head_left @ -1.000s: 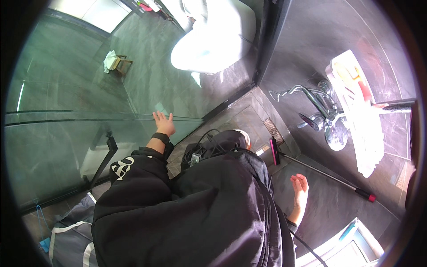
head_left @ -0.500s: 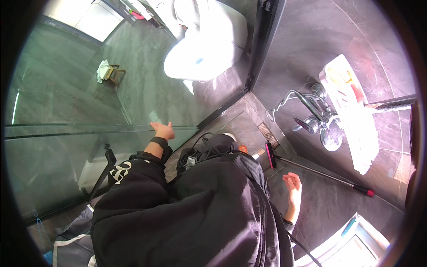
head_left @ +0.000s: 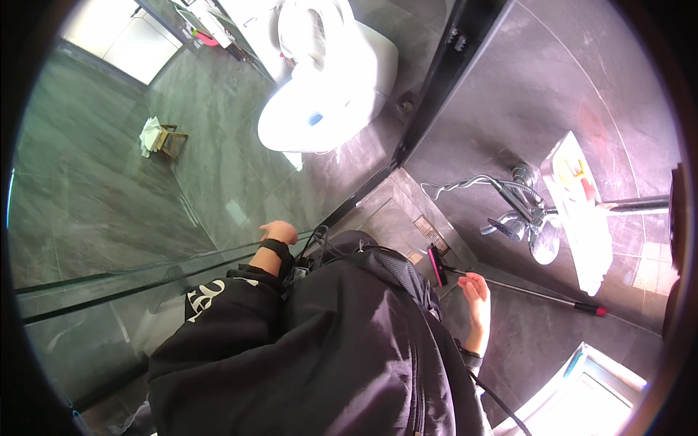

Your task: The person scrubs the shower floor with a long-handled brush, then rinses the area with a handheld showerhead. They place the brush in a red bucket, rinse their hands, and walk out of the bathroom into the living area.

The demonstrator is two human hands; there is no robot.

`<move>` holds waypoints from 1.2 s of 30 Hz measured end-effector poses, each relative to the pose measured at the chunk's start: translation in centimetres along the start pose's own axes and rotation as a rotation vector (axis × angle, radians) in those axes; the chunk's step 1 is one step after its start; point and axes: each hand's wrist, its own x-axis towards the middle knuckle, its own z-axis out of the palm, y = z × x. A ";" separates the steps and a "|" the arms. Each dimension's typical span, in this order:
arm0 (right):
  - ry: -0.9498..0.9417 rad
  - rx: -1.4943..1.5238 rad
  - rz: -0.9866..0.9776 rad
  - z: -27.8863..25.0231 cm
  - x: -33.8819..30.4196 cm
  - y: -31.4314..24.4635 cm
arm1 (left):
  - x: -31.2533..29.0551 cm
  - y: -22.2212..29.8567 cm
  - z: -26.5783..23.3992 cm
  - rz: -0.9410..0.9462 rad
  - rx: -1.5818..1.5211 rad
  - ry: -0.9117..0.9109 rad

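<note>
My left hand [head_left: 280, 232], a dark band at its wrist, is beside the glass panel [head_left: 138, 270]. Its fingers are only partly visible, loosely apart, and nothing shows in them. On the other side of my body, my right hand [head_left: 476, 296] is raised with loosely bent, parted fingers and holds nothing. Below and beyond it lies a floor squeegee: its black and pink head [head_left: 437, 266] is nearest my fingertips, and its long grey pole [head_left: 534, 293] runs right to a red end. Whether the hand touches the pole cannot be told.
A white toilet [head_left: 291, 120] stands beyond the glass, with a small wooden stool [head_left: 173, 142] bearing white cloth. On the right wall are a chrome shower tap [head_left: 516, 218] and a white shelf [head_left: 571, 196]. A floor drain [head_left: 431, 234] lies ahead; a bright white framed object [head_left: 582, 400] stands lower right.
The view has shifted and turned slightly. My left hand has turned, its fingers now less spread. My right hand now appears closer to the squeegee pole. An orange round thing on the floor is hidden now.
</note>
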 end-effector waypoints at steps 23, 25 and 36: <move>-0.312 -0.209 0.079 6.2 8.4 -6.7 | 2.9 0.6 -1.7 -0.135 0.116 -0.529; -0.352 -0.236 0.091 6.1 9.4 -7.4 | 5.6 1.1 -0.7 -0.150 0.192 -0.607; -0.567 -0.478 -0.171 7.4 14.1 -14.1 | 8.3 0.2 -0.5 -0.446 -0.158 -0.777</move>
